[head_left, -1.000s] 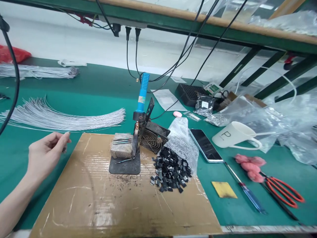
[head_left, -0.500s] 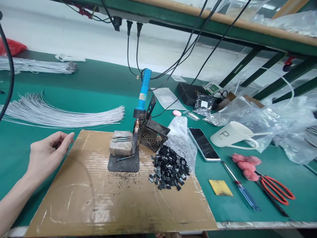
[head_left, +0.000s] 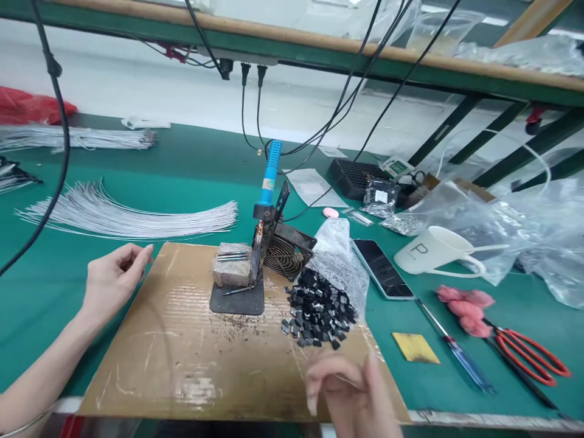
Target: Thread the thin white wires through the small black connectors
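My left hand [head_left: 116, 277] is at the left edge of the cardboard sheet [head_left: 150, 365]. Its fingers are curled and the thumb lies close to the index finger, with nothing visible in them. At the front right of the cardboard, my right hand [head_left: 349, 389] is slightly blurred, its thumb and fingers apart and no object seen in them. Just beyond it lies a pile of small black connector-like pieces [head_left: 319, 310], partly on bubble wrap [head_left: 335, 243]. A blue-handled soldering iron [head_left: 272, 161] stands in its holder, beside a crusted block [head_left: 232, 272] with thin metal rods on top.
A small fan [head_left: 286, 255] stands behind the holder. White wires [head_left: 150, 213] lie fanned out at the left. Rightward are a phone [head_left: 383, 271], a mug [head_left: 433, 249], a yellow sponge [head_left: 415, 348], a screwdriver [head_left: 465, 362] and orange-handled scissors [head_left: 531, 353]. Black cables [head_left: 335, 112] hang overhead.
My right hand has come into view from the bottom edge, near the black pieces. The view has shifted a little; my left hand keeps its curled shape beside the cardboard.
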`<action>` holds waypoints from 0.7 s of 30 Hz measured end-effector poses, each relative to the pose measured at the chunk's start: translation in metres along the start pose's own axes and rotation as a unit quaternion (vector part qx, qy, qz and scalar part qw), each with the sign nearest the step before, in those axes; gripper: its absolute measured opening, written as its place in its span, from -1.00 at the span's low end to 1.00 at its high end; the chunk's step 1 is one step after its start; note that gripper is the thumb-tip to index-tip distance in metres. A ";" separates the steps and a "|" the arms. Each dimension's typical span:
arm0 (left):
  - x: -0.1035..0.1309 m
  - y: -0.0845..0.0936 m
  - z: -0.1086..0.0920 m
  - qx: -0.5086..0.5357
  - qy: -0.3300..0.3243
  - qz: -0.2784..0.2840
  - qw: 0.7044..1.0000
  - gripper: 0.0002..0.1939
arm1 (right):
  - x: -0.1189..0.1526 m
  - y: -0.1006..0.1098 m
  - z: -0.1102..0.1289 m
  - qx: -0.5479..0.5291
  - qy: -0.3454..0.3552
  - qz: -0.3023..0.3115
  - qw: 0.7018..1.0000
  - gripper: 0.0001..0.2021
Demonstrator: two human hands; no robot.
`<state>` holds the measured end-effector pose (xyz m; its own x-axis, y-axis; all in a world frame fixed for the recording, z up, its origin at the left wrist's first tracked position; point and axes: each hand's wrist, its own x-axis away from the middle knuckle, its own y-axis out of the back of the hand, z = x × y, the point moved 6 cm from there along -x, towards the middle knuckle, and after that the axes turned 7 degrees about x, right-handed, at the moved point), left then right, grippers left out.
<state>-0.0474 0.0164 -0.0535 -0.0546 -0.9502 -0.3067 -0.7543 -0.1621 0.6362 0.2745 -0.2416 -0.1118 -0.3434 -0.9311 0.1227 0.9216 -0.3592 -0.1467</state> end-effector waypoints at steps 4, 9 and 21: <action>0.001 -0.001 -0.001 0.002 0.007 0.009 1.000 -0.67 | -0.014 -0.028 -0.013 -0.107 -0.026 -0.026 0.994 -0.31; 0.002 0.002 -0.007 0.020 0.007 0.012 1.000 -0.71 | -0.016 -0.028 -0.018 -0.124 -0.013 -0.016 0.992 -0.26; 0.159 -0.062 -0.104 0.154 -0.219 0.237 0.934 -0.88 | -0.013 -0.037 -0.012 -0.089 -0.011 -0.002 0.996 -0.25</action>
<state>0.0593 -0.1528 -0.0682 -0.6419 -0.6844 -0.3457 -0.7263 0.3981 0.5604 0.2426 -0.2174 -0.1201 -0.3408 -0.9291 0.1436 0.8730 -0.3694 -0.3185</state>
